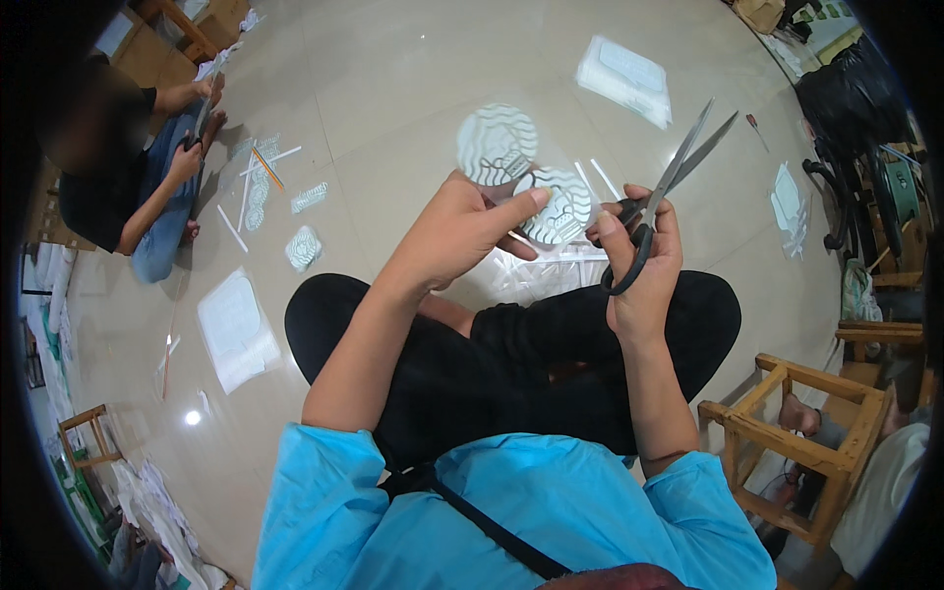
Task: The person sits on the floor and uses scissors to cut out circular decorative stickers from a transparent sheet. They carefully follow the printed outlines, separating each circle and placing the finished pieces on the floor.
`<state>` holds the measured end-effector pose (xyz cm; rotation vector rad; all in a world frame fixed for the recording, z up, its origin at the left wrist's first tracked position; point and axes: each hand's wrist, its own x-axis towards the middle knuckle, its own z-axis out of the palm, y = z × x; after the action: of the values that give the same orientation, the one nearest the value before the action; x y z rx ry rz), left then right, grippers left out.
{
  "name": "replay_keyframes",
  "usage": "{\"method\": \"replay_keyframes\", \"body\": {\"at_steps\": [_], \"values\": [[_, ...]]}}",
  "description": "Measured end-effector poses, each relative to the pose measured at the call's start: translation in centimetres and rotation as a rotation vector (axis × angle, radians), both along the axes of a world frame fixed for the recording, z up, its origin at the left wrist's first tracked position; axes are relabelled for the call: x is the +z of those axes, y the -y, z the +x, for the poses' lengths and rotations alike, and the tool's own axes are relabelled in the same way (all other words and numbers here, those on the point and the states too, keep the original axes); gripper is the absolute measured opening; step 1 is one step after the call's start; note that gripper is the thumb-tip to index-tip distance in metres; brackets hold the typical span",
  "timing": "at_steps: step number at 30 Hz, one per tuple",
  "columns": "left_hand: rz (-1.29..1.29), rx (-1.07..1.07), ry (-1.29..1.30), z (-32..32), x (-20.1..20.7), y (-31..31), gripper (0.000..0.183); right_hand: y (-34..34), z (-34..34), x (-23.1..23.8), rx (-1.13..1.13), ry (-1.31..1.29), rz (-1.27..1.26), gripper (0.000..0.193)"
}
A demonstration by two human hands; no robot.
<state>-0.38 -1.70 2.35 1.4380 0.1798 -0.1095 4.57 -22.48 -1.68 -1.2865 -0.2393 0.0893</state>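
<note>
**Left hand (462,231) pinching a pale disc with wavy silver-grey lines (562,208); right hand (661,273) gripping black-handled metal scissors (680,169)**

In the head view, the left thumb presses on the disc, which is held up in front of the lap. A second pale round wavy-lined piece (496,144) sits just above it, overlapping its edge. The right fingers are closed around the scissors' handles; the blades stand apart, pointing up and to the right, away from the disc. Whether the right fingertips touch the disc's edge, I cannot tell.

On the glossy beige floor (393,74) lie a stack of thin white sheets (626,84) at upper right and another white stack (236,329) at left. A seated co-worker in blue trousers (162,221) holds scissors at far left.
</note>
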Motion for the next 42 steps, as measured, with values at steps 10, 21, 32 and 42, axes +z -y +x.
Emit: {"method": "replay_keyframes", "body": {"at_steps": [10,21,32,42], "values": [[0.024,0.03,0.133,0.7,-1.4,0.4,0.034,-0.3,-0.7,-0.6,0.148,-0.072,0.04,0.045],[-0.25,0.274,0.296,0.9,-1.1,-0.1,0.043,-0.7,-1.8,-0.4,0.309,-0.167,-0.044,0.034],[-0.325,0.365,0.386,0.9,-0.9,-0.1,0.047,-1.1,-2.9,-0.8,0.452,-0.166,-0.111,0.034],[-0.266,0.274,0.325,0.5,-0.3,-0.1,0.05,-1.1,-2.7,-0.4,0.416,-0.164,-0.156,0.032]]}}
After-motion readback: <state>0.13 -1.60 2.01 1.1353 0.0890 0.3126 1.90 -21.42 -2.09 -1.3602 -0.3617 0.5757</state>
